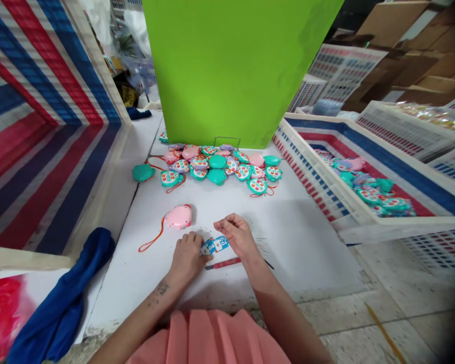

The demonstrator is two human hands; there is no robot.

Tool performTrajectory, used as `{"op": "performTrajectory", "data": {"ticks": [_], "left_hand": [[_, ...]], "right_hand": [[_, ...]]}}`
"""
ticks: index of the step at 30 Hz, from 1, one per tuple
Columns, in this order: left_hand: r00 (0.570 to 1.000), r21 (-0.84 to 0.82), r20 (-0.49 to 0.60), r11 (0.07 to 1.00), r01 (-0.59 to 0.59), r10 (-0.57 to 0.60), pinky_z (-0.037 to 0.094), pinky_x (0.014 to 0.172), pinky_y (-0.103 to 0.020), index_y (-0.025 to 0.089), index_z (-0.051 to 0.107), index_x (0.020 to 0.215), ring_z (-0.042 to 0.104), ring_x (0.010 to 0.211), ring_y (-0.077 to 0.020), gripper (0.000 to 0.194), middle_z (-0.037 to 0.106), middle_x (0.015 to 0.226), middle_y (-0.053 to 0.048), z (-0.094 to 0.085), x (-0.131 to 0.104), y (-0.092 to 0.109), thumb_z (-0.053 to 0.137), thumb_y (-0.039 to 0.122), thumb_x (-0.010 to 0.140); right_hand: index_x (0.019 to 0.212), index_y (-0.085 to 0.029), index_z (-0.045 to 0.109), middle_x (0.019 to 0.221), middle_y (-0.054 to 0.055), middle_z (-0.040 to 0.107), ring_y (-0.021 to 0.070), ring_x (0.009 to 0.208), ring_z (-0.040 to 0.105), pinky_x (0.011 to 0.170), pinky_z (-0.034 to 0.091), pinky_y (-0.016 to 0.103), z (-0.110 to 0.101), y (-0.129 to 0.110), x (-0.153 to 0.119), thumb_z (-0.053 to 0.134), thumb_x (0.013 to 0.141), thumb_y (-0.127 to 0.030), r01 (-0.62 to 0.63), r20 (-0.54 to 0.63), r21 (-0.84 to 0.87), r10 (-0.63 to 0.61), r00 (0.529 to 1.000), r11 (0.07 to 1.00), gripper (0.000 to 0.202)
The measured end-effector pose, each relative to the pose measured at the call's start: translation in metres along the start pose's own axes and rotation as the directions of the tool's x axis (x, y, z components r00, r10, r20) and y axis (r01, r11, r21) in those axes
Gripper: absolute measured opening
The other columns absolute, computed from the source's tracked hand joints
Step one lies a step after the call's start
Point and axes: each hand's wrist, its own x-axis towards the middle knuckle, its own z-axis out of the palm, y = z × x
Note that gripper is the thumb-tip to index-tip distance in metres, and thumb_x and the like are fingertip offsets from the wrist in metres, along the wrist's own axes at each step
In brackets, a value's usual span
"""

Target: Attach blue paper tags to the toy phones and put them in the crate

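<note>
A: Which way do the blue cards (220, 243) lie from the hands?

B: On the desk (299, 237), between the two. The left hand (188, 254) is nearer: palm down, fingers loosely bent over their left end, though I can't tell whether it grips them. Their long axis runs rightward and slightly away from the person.

A: And the right hand (238, 235)?

B: By their right end, thumb and fingertips brought together; anything small between them, I can't tell. A red-handled tool (227, 262) lies on their near side, and a pink toy (179, 216) just beyond the left hand.

A: Containers?

B: The right crate (405, 221), lined in stripes, has a heap of turquoise and pink toys (387, 202); the left crate (26, 257) shows a similar lining
</note>
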Motion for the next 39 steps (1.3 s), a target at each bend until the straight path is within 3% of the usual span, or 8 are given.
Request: {"op": "performTrajectory", "data": {"ticks": [6, 10, 14, 17, 25, 33, 39], "left_hand": [[0.994, -0.012, 0.063, 0.996, 0.093, -0.092, 0.038, 0.074, -0.033, 0.017, 0.057, 0.087, 0.053, 0.089, -0.0262, 0.028, 0.059, 0.094, -0.008, 0.002, 0.006, -0.009, 0.068, 0.034, 0.068], [0.986, -0.278, 0.09, 0.948, 0.158, -0.138, 0.038, 0.067, -0.029, 0.018, 0.054, 0.095, 0.056, 0.074, -0.0205, 0.026, 0.061, 0.08, -0.003, 0.003, 0.004, -0.023, 0.061, 0.022, 0.07], [0.991, -0.665, 0.064, 0.736, 0.131, -0.119, 0.039, 0.063, -0.026, 0.018, 0.058, 0.097, 0.055, 0.067, -0.0163, 0.025, 0.063, 0.076, -0.001, 0.003, 0.003, -0.035, 0.058, 0.025, 0.073], [0.986, -0.814, 0.122, 0.557, 0.163, -0.11, 0.038, 0.055, -0.024, 0.015, 0.063, 0.087, 0.05, 0.058, -0.0128, 0.024, 0.062, 0.069, 0.0, 0.0, 0.003, -0.037, 0.059, 0.035, 0.074], [0.977, -0.903, 0.161, 0.378, 0.203, -0.138, 0.045, 0.057, -0.024, 0.012, 0.065, 0.085, 0.051, 0.058, -0.0112, 0.031, 0.061, 0.068, -0.001, -0.012, 0.0, -0.025, 0.066, 0.038, 0.069], [0.969, -0.914, 0.187, 0.335, 0.231, -0.159, 0.048, 0.06, -0.026, 0.012, 0.066, 0.085, 0.055, 0.062, -0.0124, 0.032, 0.064, 0.071, -0.002, -0.013, -0.001, -0.023, 0.068, 0.038, 0.067], [0.974, -0.909, 0.171, 0.356, 0.215, -0.152, 0.049, 0.063, -0.027, 0.013, 0.066, 0.087, 0.057, 0.064, -0.0137, 0.032, 0.065, 0.073, -0.003, -0.013, -0.002, -0.023, 0.068, 0.039, 0.068]], "right_hand": [[0.079, -0.019, 0.066, 0.07, -0.001, 0.064, 0.0122, 0.068, 0.06, 0.071, 0.051, 0.029, -0.01, 0.008, -0.012, 0.073, 0.07, -0.033, -0.034, -0.017, -0.211, 0.031, 0.999, 0.977, 0.018], [0.08, -0.018, 0.067, 0.07, -0.001, 0.063, 0.0113, 0.061, 0.057, 0.059, 0.048, 0.024, -0.014, 0.011, -0.018, 0.069, 0.07, -0.033, -0.053, -0.015, -0.419, 0.052, 0.999, 0.906, 0.018], [0.075, -0.017, 0.064, 0.06, -0.003, 0.057, 0.0097, 0.051, 0.049, 0.049, 0.041, 0.022, -0.008, 0.011, -0.023, 0.067, 0.069, -0.031, -0.03, 0.027, -0.577, 0.055, 0.998, 0.816, 0.015], [0.072, -0.018, 0.062, 0.06, -0.003, 0.057, 0.0106, 0.052, 0.049, 0.048, 0.039, 0.022, -0.001, 0.013, -0.027, 0.063, 0.073, -0.031, 0.053, 0.07, -0.689, -0.005, 0.998, 0.723, 0.013], [0.071, -0.019, 0.062, 0.063, 0.0, 0.06, 0.0125, 0.056, 0.052, 0.051, 0.039, 0.022, 0.005, 0.019, -0.031, 0.056, 0.078, -0.022, 0.25, 0.194, -0.883, -0.175, 0.965, 0.397, 0.009], [0.068, -0.02, 0.058, 0.065, 0.0, 0.059, 0.0132, 0.059, 0.053, 0.055, 0.038, 0.023, 0.005, 0.021, -0.033, 0.055, 0.075, -0.015, 0.321, 0.265, -0.917, -0.239, 0.934, 0.236, 0.009], [0.067, -0.021, 0.056, 0.067, 0.001, 0.058, 0.0147, 0.064, 0.054, 0.059, 0.039, 0.024, 0.007, 0.024, -0.034, 0.052, 0.074, -0.013, 0.344, 0.297, -0.922, -0.243, 0.923, 0.179, 0.011]]}}
